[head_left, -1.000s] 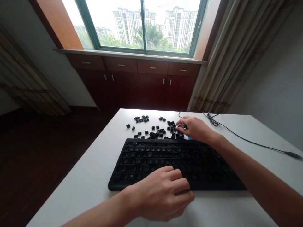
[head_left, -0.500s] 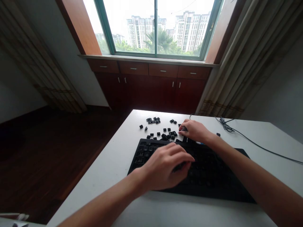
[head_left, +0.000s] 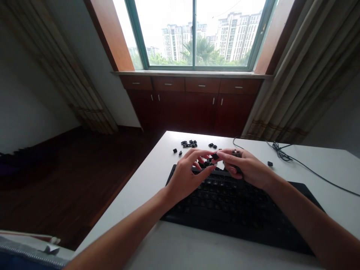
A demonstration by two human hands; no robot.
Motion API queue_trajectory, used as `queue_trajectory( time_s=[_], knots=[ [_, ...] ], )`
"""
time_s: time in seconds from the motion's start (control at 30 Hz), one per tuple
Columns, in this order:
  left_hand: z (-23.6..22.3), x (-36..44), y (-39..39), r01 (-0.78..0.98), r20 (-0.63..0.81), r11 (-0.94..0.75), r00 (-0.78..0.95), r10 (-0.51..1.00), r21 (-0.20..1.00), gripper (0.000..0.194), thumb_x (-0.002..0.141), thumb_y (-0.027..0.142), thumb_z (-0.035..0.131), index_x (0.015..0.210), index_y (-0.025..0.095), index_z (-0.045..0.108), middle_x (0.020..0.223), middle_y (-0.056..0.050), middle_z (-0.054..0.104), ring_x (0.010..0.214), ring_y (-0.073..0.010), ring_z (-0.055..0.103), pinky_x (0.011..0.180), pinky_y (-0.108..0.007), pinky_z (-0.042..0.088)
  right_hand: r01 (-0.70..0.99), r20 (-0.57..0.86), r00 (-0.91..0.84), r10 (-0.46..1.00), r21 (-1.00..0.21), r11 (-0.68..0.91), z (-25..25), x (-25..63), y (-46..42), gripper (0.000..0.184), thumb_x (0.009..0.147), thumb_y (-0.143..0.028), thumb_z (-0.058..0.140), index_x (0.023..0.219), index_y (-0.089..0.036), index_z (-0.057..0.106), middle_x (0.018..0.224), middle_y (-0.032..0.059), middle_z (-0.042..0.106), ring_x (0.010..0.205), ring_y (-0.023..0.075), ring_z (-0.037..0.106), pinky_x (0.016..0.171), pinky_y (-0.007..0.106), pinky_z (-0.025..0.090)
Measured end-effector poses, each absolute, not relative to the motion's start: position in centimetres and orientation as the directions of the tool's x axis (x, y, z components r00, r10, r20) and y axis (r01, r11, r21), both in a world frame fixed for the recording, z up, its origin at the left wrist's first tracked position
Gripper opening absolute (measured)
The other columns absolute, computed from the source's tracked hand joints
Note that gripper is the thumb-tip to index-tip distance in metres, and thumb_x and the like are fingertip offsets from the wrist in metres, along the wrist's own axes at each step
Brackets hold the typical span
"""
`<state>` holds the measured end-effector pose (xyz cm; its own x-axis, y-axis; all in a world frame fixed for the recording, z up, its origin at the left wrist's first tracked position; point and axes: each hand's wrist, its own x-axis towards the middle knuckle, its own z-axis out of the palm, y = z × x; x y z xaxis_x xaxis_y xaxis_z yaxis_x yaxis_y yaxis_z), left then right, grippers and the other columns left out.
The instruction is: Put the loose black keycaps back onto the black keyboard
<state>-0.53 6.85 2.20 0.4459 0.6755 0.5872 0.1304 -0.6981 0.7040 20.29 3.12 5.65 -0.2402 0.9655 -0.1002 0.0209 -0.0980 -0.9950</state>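
Note:
A black keyboard (head_left: 239, 210) lies on the white table (head_left: 174, 247). Both hands hover over its far edge. My right hand (head_left: 247, 167) pinches a small black keycap (head_left: 215, 156) at its fingertips and keeps more dark pieces in its curled fingers. My left hand (head_left: 187, 174) reaches in from the left, thumb and fingers apart, tips almost touching that keycap. Several loose black keycaps (head_left: 189, 143) are scattered on the table just beyond the hands; part of the pile is hidden behind the fingers.
The keyboard's black cable (head_left: 284, 155) runs across the table's right side. A single keycap (head_left: 270, 163) lies near it. Beyond the table are a dark wooden cabinet (head_left: 197, 101) under a window and curtains (head_left: 303, 75) at the right. The left table edge drops to dark floor.
My left hand rose off the keyboard's front and moved up to the far edge. My right hand lifted from the keycap pile with a keycap. The view shifted left.

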Motion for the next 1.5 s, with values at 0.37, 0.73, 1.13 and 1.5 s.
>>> queue_trajectory(
  time_s=[0.37, 0.73, 1.13, 1.5],
  knots=[
    [1.8, -0.4, 6.7, 0.134, 0.639, -0.730, 0.395, 0.660, 0.671, 0.021, 0.090, 0.030, 0.072, 0.109, 0.022, 0.070, 0.101, -0.004, 0.066, 0.082, -0.0130, 0.062, 0.063, -0.025, 0.054, -0.062, -0.181, -0.272, 0.945, -0.977, -0.205, 5.0, 19.5, 2.7, 0.049, 0.081, -0.051, 0.076, 0.116, -0.017, 0.069, 0.059, -0.0067, 0.042, 0.052, 0.0071, 0.034, 0.042, 0.017, 0.027],
    [1.8, -0.6, 7.0, 0.159, 0.653, -0.760, 0.421, 0.630, 0.631, 0.022, 0.089, 0.028, 0.072, 0.110, 0.023, 0.072, 0.105, -0.005, 0.066, 0.089, -0.0150, 0.063, 0.063, -0.025, 0.054, -0.039, -0.183, -0.245, 0.952, -0.979, -0.198, 4.9, 19.7, 2.8, 0.055, 0.083, -0.047, 0.076, 0.128, -0.017, 0.066, 0.058, -0.0054, 0.047, 0.052, 0.0079, 0.039, 0.042, 0.018, 0.030],
    [1.8, -0.5, 6.8, 0.162, 0.635, -0.749, 0.434, 0.639, 0.643, 0.026, 0.088, 0.026, 0.073, 0.114, 0.024, 0.070, 0.108, -0.005, 0.064, 0.088, -0.0137, 0.061, 0.064, -0.025, 0.054, 0.186, -0.063, -0.247, 0.967, -0.982, -0.017, 6.1, 20.1, 2.5, 0.050, 0.081, -0.048, 0.076, 0.121, -0.019, 0.070, 0.064, -0.0032, 0.055, 0.053, 0.0083, 0.044, 0.044, 0.020, 0.035],
    [1.2, -0.4, 5.8, 0.193, 0.604, -0.911, 0.696, 0.390, 0.366, 0.035, 0.093, 0.021, 0.065, 0.127, 0.020, 0.058, 0.112, -0.006, 0.066, 0.100, -0.0194, 0.060, 0.081, -0.035, 0.056, 0.553, 0.211, 0.052, 0.976, -0.820, 0.148, 6.9, 26.1, -1.4, 0.040, 0.088, -0.048, 0.070, 0.117, -0.021, 0.070, 0.093, 0.0057, 0.073, 0.060, 0.0107, 0.056, 0.054, 0.024, 0.046]
  ],
)
